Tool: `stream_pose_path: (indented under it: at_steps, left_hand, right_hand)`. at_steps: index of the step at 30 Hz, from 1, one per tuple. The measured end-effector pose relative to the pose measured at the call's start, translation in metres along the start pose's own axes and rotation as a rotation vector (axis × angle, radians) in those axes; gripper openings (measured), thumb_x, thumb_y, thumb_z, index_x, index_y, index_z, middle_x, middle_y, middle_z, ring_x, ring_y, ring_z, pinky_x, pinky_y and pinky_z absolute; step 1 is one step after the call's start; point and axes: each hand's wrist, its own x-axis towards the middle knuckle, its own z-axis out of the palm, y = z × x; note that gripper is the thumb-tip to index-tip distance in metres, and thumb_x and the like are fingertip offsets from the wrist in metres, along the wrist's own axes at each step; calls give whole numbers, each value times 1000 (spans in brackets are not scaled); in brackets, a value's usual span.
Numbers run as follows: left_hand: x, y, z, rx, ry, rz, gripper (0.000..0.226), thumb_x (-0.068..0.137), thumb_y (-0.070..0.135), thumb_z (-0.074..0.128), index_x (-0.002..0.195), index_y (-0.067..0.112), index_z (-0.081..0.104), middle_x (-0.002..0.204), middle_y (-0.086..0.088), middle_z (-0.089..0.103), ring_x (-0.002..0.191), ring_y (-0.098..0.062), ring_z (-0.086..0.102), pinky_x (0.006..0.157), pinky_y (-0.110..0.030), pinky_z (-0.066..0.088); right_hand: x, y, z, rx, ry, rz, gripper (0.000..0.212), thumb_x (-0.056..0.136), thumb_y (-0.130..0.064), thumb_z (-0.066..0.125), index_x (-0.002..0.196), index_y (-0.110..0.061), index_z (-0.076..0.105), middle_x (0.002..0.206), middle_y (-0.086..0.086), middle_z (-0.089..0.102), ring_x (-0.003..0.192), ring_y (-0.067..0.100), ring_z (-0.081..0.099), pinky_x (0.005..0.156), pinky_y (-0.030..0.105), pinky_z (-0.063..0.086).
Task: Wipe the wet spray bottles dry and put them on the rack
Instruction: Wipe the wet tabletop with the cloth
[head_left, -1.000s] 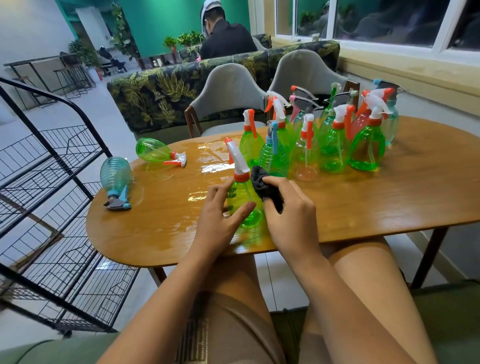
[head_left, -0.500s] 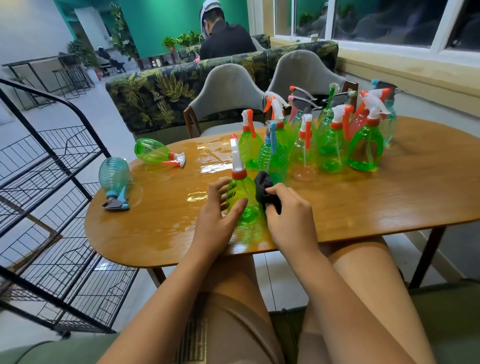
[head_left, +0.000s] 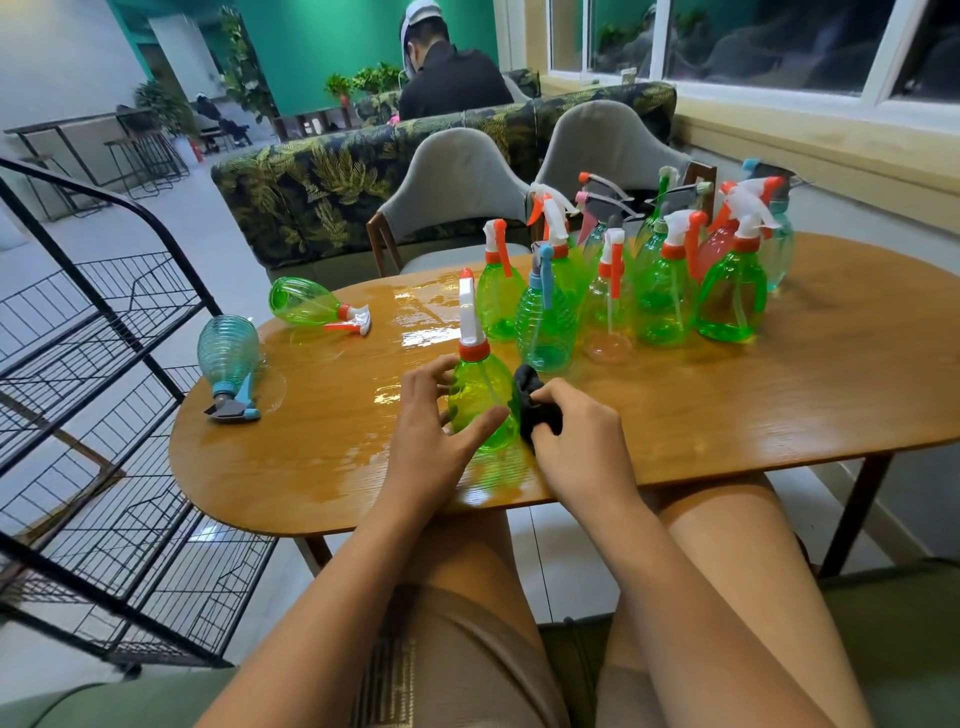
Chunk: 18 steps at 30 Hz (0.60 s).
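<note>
A green spray bottle (head_left: 479, 402) is stood upright on the near part of the wooden table (head_left: 753, 415). It is held by the left hand (head_left: 434, 436), with the thumb curled on its near side and the fingers curled round its left side. A black cloth (head_left: 532, 402) is gripped in the right hand (head_left: 576, 449) and is pressed against the right side of the bottle. The bottle's white and orange top is pointed up.

Shiny wet patches are seen on the table, left of the bottle and farther back. A bunch of bottles (head_left: 660, 291) is stood upright farther back and to the right. Two more are laid on their sides at the left end: a lying green bottle (head_left: 304, 304) far back and a pale blue bottle (head_left: 228, 351) nearer, at the table's edge. A black wire rack (head_left: 119, 364) is stood on the floor just left of the table. Two grey chairs (head_left: 457, 176) are placed at the far side.
</note>
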Motion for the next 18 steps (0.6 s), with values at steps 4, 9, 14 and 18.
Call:
stream_pose_path:
  at_steps: [4,9,14,18]
  left_hand:
    - [0,-1,-1,50,-8,30,71,87,51,84,146,45,45,136,14,47,127,0,53,97,-19,51]
    - [-1,4,-3,80,-29,58,68,86,58,73,146,57,40,135,14,54,123,-6,58,93,-22,52]
    - [-1,2,-4,93,-58,76,70,89,54,69,152,48,41,132,10,59,118,-8,60,87,-12,48]
    - [-2,5,-4,63,-66,51,68,91,46,71,151,50,41,134,16,62,121,-1,60,90,-11,48]
  right_hand:
    - [-3,-12,-7,188,137,3,29,91,-5,71,112,-25,75,104,-6,76,96,12,69,83,26,56]
    - [-10,-28,-11,349,226,-158,32,97,-15,74,127,-25,74,122,-12,73,115,4,68,93,35,61]
    - [-14,-34,-8,345,276,-233,28,96,-21,78,124,-19,75,122,-9,71,119,-5,62,96,18,52]
    - [-9,-26,-6,277,273,-189,18,94,-17,79,112,-19,76,108,-7,71,103,2,66,85,22,56]
